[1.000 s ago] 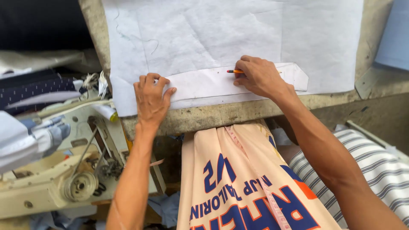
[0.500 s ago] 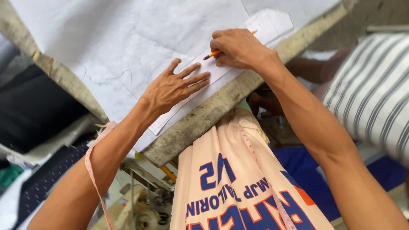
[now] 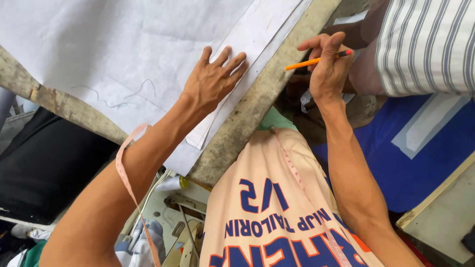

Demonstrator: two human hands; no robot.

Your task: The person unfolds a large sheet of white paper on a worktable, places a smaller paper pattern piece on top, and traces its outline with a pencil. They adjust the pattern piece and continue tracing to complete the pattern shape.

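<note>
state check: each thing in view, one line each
left hand: flat, fingers spread, pressing on paper pattern piece
right hand: gripping pencil, lifted off the table
pencil: orange, held clear of paper
paper pattern piece: lying flat on white fabric
tape measure: draped over left forearm

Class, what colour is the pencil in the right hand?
Orange, with a red and black end; the pencil in the right hand shows in the head view.

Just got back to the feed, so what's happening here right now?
A person leans over a worn table edge. The left hand lies flat, fingers spread, on a narrow white paper pattern piece lying on a larger white sheet. The right hand holds an orange pencil in a pinching grip, lifted past the table edge. A pink measuring tape drapes over the left forearm.
</note>
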